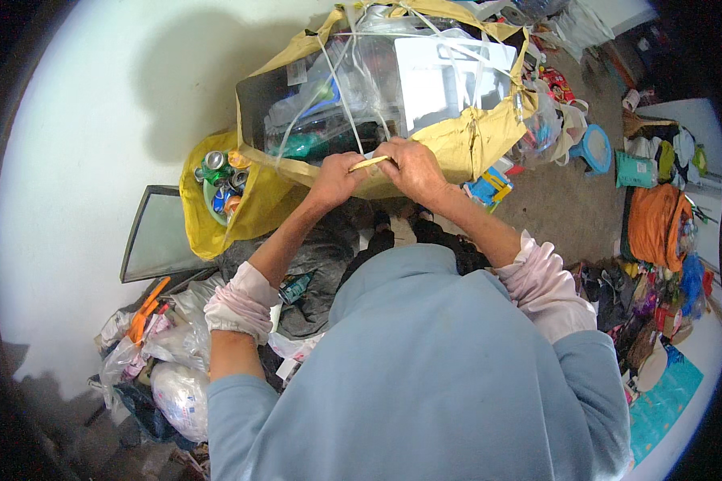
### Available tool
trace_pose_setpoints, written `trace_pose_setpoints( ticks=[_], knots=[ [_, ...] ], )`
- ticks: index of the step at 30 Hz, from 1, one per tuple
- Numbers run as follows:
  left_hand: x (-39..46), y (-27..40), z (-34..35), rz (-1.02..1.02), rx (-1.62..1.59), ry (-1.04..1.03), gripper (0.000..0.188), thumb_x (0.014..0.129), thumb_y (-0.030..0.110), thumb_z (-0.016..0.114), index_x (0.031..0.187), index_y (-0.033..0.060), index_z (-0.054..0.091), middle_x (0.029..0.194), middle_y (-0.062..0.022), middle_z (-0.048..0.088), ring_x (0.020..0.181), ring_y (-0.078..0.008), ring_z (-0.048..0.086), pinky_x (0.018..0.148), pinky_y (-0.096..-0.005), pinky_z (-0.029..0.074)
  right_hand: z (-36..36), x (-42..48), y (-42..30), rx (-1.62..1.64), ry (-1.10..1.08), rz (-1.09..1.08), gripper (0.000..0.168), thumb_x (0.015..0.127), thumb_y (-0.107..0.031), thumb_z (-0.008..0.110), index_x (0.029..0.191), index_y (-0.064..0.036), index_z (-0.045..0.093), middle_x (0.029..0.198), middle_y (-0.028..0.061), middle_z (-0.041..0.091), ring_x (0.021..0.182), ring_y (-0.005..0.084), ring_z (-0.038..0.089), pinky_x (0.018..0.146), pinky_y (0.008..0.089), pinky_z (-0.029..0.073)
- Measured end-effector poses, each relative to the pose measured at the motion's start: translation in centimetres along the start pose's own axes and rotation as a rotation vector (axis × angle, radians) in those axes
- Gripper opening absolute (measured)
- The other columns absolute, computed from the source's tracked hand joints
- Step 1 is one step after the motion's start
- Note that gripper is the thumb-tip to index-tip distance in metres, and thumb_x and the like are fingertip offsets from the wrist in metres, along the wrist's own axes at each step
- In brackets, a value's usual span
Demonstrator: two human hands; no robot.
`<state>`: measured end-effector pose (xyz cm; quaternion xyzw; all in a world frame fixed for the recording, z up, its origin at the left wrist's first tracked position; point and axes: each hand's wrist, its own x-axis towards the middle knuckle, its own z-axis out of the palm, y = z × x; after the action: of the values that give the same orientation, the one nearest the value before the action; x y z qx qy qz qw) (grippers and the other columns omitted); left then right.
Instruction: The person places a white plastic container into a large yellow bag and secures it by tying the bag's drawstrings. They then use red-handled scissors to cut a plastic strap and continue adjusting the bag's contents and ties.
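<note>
A large yellow sack (487, 141) with a dark inner lining stands before me, its mouth wide and crossed by white cords (340, 90). Clear plastic items (373, 66), a white panel (445, 75) and a green plastic bottle (295, 145) fill it. At the sack's near edge, my left hand (338, 175) and my right hand (414, 170) sit close together, thumbs facing. Between them they pinch a narrow yellow strip (370, 162) at the rim. Whether a cord is also caught in the fingers cannot be seen.
Left of the sack, a smaller yellow bag (201, 231) holds several drink cans (215, 160). A framed glass pane (162, 240) leans against the wall. Plastic bags (180, 397) pile up at lower left. At right are a blue-rimmed round object (595, 149) and an orange bundle (656, 225).
</note>
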<state>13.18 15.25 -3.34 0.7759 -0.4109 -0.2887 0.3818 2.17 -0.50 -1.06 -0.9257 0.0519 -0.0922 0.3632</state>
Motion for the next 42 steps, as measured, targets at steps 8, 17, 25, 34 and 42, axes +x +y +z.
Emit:
trace_pose_setpoints(
  ticks=[8, 17, 25, 34, 42],
  knots=[
    [0.3, 0.0, -0.4, -0.053, 0.155, -0.061, 0.028, 0.081, 0.024, 0.057, 0.089, -0.0027, 0.06, 0.073, -0.0183, 0.057, 0.065, -0.0179, 0.053, 0.063, -0.0332, 0.043, -0.1, -1.4, -1.2, 0.227, 0.285, 0.08, 0.01, 0.074, -0.008, 0.062, 0.081, -0.004, 0.057, 0.076, 0.0128, 0.054, 0.073, 0.033, 0.055, 0.064, 0.0393, 0.045],
    [0.8, -1.2, 0.0, -0.146, -0.179, -0.112, 0.025, 0.081, 0.019, 0.056, 0.093, -0.0021, 0.062, 0.078, -0.0037, 0.061, 0.07, -0.0112, 0.054, 0.064, -0.0267, 0.043, 2.8, -3.2, -1.2, 0.316, 0.237, 0.097, 0.007, 0.073, -0.007, 0.061, 0.076, -0.003, 0.057, 0.072, 0.0134, 0.054, 0.069, 0.0314, 0.055, 0.061, 0.038, 0.043],
    [0.5, -0.2, -0.4, -0.424, -0.695, -0.133, 0.022, 0.082, 0.016, 0.058, 0.093, -0.002, 0.064, 0.081, -0.0025, 0.062, 0.071, -0.0088, 0.055, 0.063, -0.0236, 0.043, 3.8, -2.6, -1.9, 0.25, 0.334, 0.145, 0.009, 0.074, -0.008, 0.063, 0.078, -0.003, 0.057, 0.075, 0.013, 0.056, 0.069, 0.0314, 0.056, 0.061, 0.038, 0.045],
    [1.1, -0.3, 0.5, -0.506, -0.526, -0.021, 0.021, 0.082, 0.015, 0.058, 0.09, -0.0031, 0.065, 0.078, -0.0038, 0.062, 0.068, -0.01, 0.055, 0.062, -0.0258, 0.042, 4.5, -2.2, -2.5, 0.06, 0.381, 0.173, 0.008, 0.073, -0.01, 0.062, 0.077, -0.005, 0.057, 0.077, 0.0131, 0.057, 0.072, 0.0341, 0.057, 0.063, 0.0425, 0.046],
    [1.2, 1.4, -0.1, -0.483, -0.268, -0.015, 0.024, 0.081, 0.016, 0.057, 0.092, -0.0036, 0.065, 0.08, -0.0055, 0.062, 0.072, -0.0115, 0.054, 0.066, -0.0286, 0.042, 6.2, -1.8, -2.0, 0.147, 0.432, 0.264, 0.008, 0.072, -0.01, 0.06, 0.075, -0.005, 0.055, 0.07, 0.0168, 0.056, 0.066, 0.0372, 0.056, 0.058, 0.0444, 0.044]
  ],
)
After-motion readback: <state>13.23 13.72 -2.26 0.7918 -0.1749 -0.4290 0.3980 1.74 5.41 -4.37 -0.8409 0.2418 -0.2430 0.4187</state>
